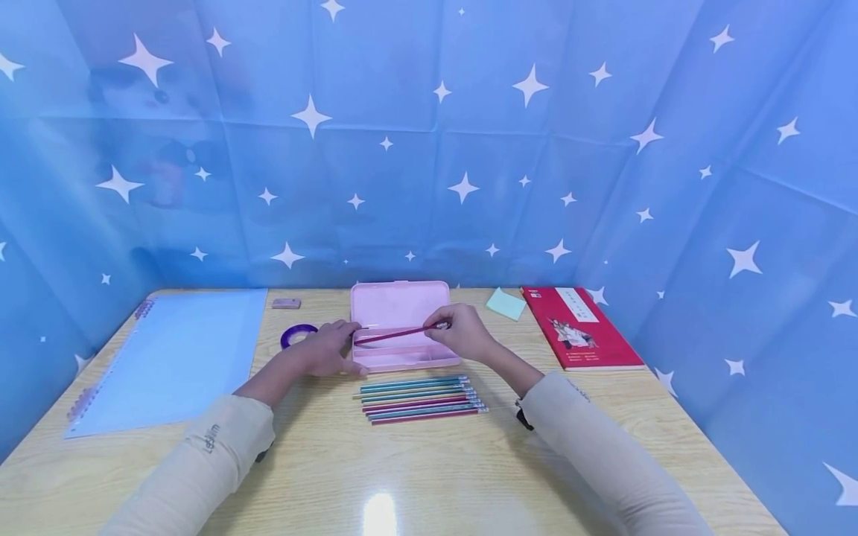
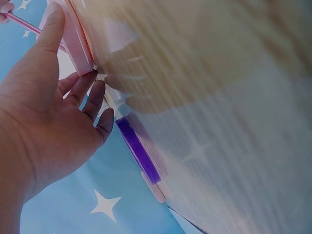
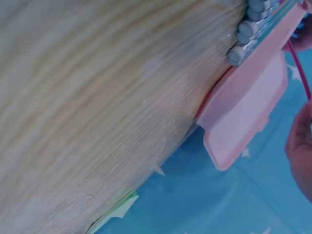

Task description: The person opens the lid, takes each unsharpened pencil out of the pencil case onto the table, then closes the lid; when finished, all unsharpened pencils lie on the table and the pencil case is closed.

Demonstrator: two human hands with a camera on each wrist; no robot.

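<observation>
One red pencil (image 1: 395,334) held just above the open pink pencil case (image 1: 402,309), lying almost level along the tray, likely so as to fit lengthwise inside. Pinched at its eraser end by the right hand (image 1: 462,333), fingers curled around it, wrist raised off the table (image 1: 335,469) just right of the case. Steadied at the case's left end by the left hand (image 1: 328,348): fingers straight and relaxed, thumb laid along the case's rim in the left wrist view, fingertips against its corner, apparently bracing it; nothing gripped. Both forearms in cream sleeves angled inward toward the case. Several more pencils (image 1: 421,399) lined up side by side just in front of the case, erasers to the right. Purple tape roll (image 1: 298,334) just left of the case, beyond the left hand.
</observation>
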